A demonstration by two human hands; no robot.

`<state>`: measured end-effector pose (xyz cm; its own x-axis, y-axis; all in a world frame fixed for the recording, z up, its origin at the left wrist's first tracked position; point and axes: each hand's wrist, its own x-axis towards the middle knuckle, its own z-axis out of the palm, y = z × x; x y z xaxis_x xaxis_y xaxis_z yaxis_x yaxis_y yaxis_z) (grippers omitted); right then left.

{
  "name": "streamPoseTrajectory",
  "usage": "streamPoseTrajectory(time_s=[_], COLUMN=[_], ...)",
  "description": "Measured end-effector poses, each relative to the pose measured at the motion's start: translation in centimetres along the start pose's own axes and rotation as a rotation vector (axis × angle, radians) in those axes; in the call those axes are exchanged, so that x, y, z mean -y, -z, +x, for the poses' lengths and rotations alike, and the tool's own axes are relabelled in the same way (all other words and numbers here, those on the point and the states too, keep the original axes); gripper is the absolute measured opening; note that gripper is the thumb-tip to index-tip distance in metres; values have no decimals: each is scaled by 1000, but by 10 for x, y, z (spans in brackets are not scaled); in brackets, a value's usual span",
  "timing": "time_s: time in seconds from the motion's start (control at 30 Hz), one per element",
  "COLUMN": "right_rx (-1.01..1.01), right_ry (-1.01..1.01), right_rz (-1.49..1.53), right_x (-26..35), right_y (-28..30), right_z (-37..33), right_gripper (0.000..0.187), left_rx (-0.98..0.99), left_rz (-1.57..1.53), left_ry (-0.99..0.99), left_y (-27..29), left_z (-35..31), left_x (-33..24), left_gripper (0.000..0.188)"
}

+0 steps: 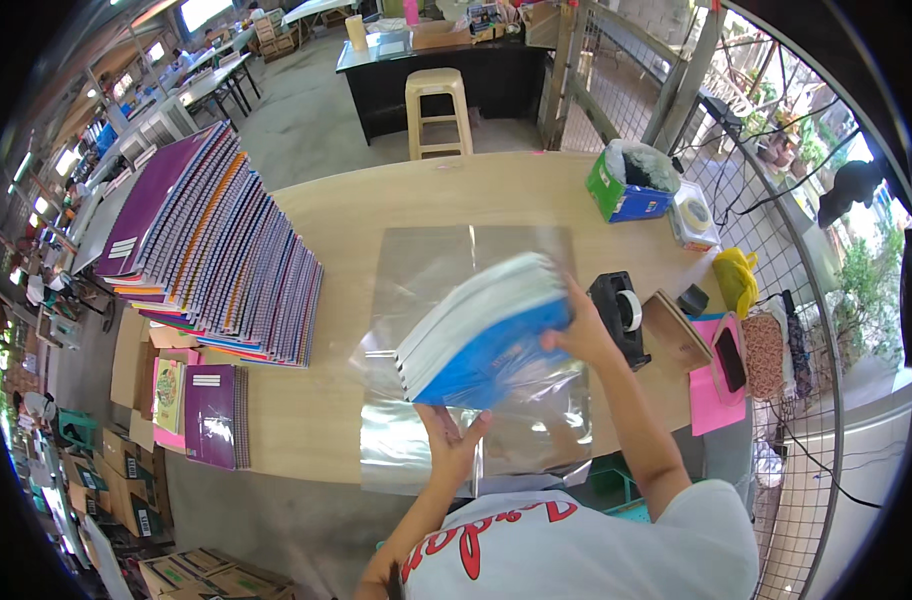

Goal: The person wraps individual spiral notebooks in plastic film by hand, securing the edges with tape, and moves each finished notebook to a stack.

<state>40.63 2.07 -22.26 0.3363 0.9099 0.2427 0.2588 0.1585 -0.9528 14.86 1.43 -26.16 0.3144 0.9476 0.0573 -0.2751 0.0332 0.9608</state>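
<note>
A thick stack of notebooks (496, 345) with a bright blue cover is held tilted between my hands above the table. Its white page edges face up and away from me, a little blurred. My right hand (576, 328) grips the right end, thumb on the blue cover. At the lower left corner, my left hand (454, 440) supports the stack; its thumb shows, while most fingers are hidden beneath. Clear plastic film (416, 265) lies flat under the stack, and some loose, shiny plastic shows around the blue cover.
A tall pile of spiral notebooks (226, 250) stands at the left, with a purple notebook (211, 415) nearer me. On the right are a black tape dispenser (619, 318), a green-blue box (631, 185), a yellow bag (736, 280) and a phone (729, 358). Wire mesh (786, 420) borders the right.
</note>
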Motion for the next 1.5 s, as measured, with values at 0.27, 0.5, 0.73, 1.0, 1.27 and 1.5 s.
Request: streamPoseTrajectory(time_s=[0.27, 0.5, 0.73, 1.0, 1.27, 1.5], right_rx=[-179, -184, -138, 54, -21, -77], right_ry=[-175, 102, 146, 539, 420, 550], right_rz=[320, 233, 196, -1011, -756, -1155], right_x=[-104, -162, -46, 171, 180, 213], right_y=[-9, -22, -2, -28, 5, 66], right_z=[-94, -112, -103, -56, -42, -1], right_gripper=[104, 122, 126, 68, 17, 27], left_rx=[209, 21, 71, 16, 208, 772], left_rz=[434, 98, 66, 330, 881, 1125], left_ry=[-286, -68, -210, -545, -829, -821], left_y=[58, 35, 26, 19, 38, 52], left_z=[56, 77, 57, 39, 44, 72], left_x=[49, 50, 14, 1, -41, -98], left_gripper=[127, 121, 114, 101, 66, 71])
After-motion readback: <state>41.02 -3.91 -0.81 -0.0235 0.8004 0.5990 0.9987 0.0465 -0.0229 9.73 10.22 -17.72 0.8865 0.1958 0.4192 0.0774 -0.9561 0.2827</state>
